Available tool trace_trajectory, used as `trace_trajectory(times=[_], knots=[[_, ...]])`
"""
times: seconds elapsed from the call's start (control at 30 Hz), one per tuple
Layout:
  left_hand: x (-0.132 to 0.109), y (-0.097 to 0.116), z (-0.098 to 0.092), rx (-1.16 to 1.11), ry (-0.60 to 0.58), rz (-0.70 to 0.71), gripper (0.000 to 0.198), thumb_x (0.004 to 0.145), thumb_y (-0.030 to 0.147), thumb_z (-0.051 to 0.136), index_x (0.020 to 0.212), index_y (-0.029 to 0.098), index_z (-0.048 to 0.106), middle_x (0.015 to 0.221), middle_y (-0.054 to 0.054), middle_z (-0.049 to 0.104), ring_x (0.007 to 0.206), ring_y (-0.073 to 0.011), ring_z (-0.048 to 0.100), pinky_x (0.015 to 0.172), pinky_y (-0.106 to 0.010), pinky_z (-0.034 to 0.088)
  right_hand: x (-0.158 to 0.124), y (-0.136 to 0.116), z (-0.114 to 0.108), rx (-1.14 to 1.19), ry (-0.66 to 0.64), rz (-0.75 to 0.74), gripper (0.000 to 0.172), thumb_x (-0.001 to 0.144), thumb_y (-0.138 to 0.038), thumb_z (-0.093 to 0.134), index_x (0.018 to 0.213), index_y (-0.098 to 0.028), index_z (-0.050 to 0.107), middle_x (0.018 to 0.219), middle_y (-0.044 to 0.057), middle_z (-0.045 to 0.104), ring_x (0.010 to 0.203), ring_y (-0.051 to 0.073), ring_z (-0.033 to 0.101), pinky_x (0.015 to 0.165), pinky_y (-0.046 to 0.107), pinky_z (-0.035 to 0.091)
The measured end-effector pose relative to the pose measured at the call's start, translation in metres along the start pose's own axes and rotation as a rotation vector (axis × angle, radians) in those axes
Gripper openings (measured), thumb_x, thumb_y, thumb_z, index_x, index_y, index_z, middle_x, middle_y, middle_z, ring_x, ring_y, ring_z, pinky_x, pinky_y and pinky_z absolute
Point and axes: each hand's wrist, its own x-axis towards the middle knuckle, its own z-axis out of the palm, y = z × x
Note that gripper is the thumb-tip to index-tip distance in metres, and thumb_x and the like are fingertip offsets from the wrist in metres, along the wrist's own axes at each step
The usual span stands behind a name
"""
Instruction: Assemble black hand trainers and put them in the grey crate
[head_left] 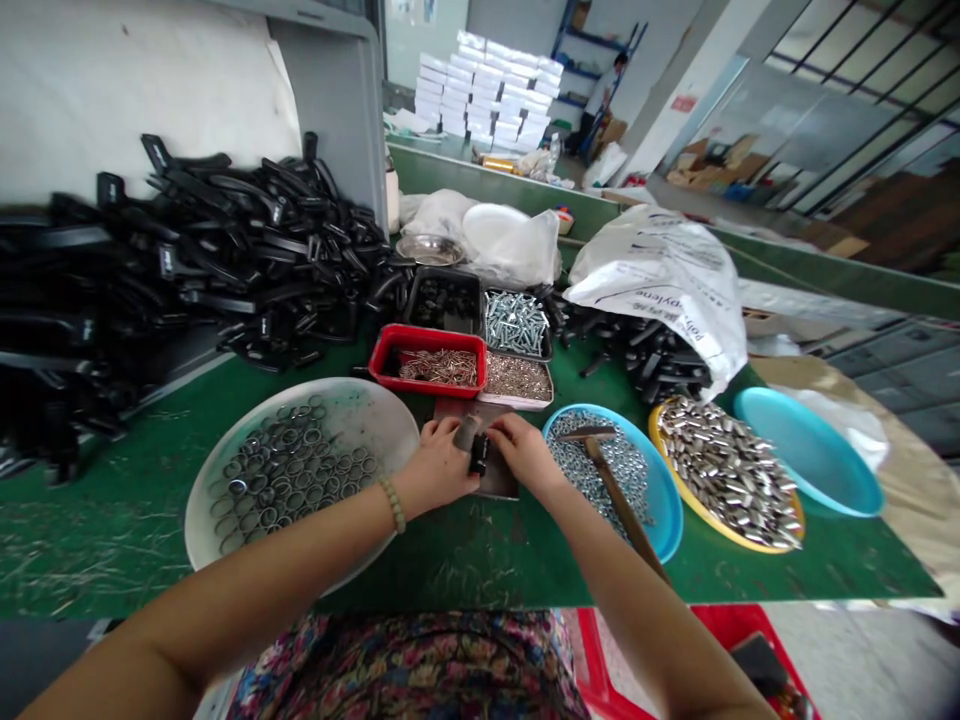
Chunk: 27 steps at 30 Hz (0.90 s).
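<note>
In the head view my left hand (439,465) is closed around a small black plastic part (478,455), with a greyish metal piece (466,432) at its top. My right hand (523,452) meets it from the other side, thumb and fingers pinched at the part's upper end; whatever is between these fingertips is too small to make out. Both hands are over a dark metal plate (499,487) on the green bench. Left of them, a whitish bowl (199,500) holds many metal rings (307,465). A hammer (616,487) lies across a blue bowl (670,525) of small metal parts at the right.
Behind my hands stand a red tray (386,372) of copper-coloured pins, a white tray (525,402) of small pieces and a screw tray (516,325). Black handles (247,240) are heaped at left. A yellow-rimmed bowl (709,520), another blue bowl (817,460) and a white sack (660,265) are at right.
</note>
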Motion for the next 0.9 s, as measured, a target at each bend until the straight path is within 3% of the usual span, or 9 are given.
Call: trace_trajectory(times=[0.17,0.27,0.33,0.43,0.5,0.57,0.67,0.8,0.9], knots=[[-0.001,0.001,-0.001,-0.007,0.034,0.016,0.05,0.072,0.027,0.059,0.12,0.016,0.051,0.126,-0.011,0.056,0.116,-0.0293,0.045,0.095,-0.046,0.033,-0.004,-0.011,0.007,-0.432,-0.015,-0.167,0.022,0.093,-0.02,0.044,0.083,-0.016,0.062,0.084,0.009,0.061,0.082,0.02,0.054,0.074,0.031,0.04],[-0.001,0.0,0.001,-0.007,0.061,0.023,0.05,0.072,0.024,0.057,0.12,0.016,0.05,0.123,-0.011,0.057,0.114,-0.0286,0.047,0.094,-0.045,0.033,-0.015,-0.007,-0.002,-0.544,-0.014,-0.187,0.023,0.095,-0.028,0.044,0.103,-0.02,0.063,0.097,0.009,0.063,0.09,0.021,0.055,0.079,0.032,0.041],[-0.001,-0.002,0.004,-0.006,0.065,0.033,0.051,0.071,0.024,0.057,0.121,0.016,0.05,0.123,-0.012,0.058,0.114,-0.0288,0.047,0.094,-0.046,0.033,-0.029,0.007,-0.02,-0.63,0.076,-0.043,0.032,0.094,-0.035,0.045,0.122,-0.022,0.055,0.112,0.011,0.06,0.101,0.024,0.054,0.084,0.035,0.04],[-0.001,-0.004,0.005,-0.01,0.059,0.041,0.053,0.07,0.024,0.058,0.121,0.015,0.049,0.123,-0.013,0.057,0.115,-0.0294,0.047,0.094,-0.046,0.033,-0.057,0.039,-0.053,-0.782,0.19,0.399,0.042,0.092,-0.037,0.047,0.126,-0.014,0.049,0.116,0.017,0.057,0.106,0.032,0.052,0.083,0.042,0.041],[0.0,-0.004,0.005,-0.014,0.059,0.043,0.052,0.07,0.024,0.058,0.12,0.014,0.049,0.123,-0.013,0.057,0.115,-0.0293,0.046,0.094,-0.046,0.032,-0.073,0.057,-0.07,-0.79,0.122,0.605,0.038,0.09,-0.034,0.049,0.118,-0.009,0.052,0.109,0.02,0.06,0.105,0.035,0.054,0.08,0.043,0.043],[0.0,-0.003,0.003,-0.019,0.063,0.039,0.05,0.07,0.023,0.057,0.118,0.014,0.05,0.121,-0.014,0.058,0.115,-0.029,0.047,0.094,-0.045,0.032,-0.082,0.062,-0.076,-0.761,0.033,0.659,0.032,0.092,-0.028,0.044,0.114,-0.007,0.053,0.102,0.02,0.062,0.1,0.034,0.058,0.079,0.041,0.044],[0.001,-0.002,0.0,-0.024,0.045,0.041,0.043,0.07,0.024,0.057,0.112,0.015,0.054,0.118,-0.013,0.059,0.113,-0.0288,0.048,0.093,-0.045,0.033,-0.082,0.04,-0.071,-0.62,0.061,0.602,0.034,0.096,-0.027,0.03,0.119,-0.011,0.05,0.105,0.018,0.063,0.092,0.029,0.064,0.076,0.038,0.046],[0.001,-0.001,0.0,-0.032,0.03,0.024,0.041,0.07,0.025,0.058,0.11,0.017,0.055,0.121,-0.012,0.058,0.114,-0.0291,0.048,0.095,-0.045,0.032,-0.069,-0.021,-0.057,-0.213,0.031,0.303,0.033,0.098,-0.031,0.027,0.124,-0.022,0.046,0.115,0.01,0.064,0.098,0.023,0.065,0.079,0.032,0.047],[0.001,-0.002,0.0,-0.05,0.031,-0.008,0.049,0.068,0.024,0.06,0.116,0.015,0.052,0.118,-0.013,0.059,0.113,-0.0279,0.049,0.096,-0.044,0.032,-0.059,-0.054,-0.051,-0.092,0.031,0.183,0.033,0.097,-0.032,0.029,0.126,-0.024,0.045,0.117,0.008,0.064,0.101,0.023,0.064,0.081,0.032,0.047]])
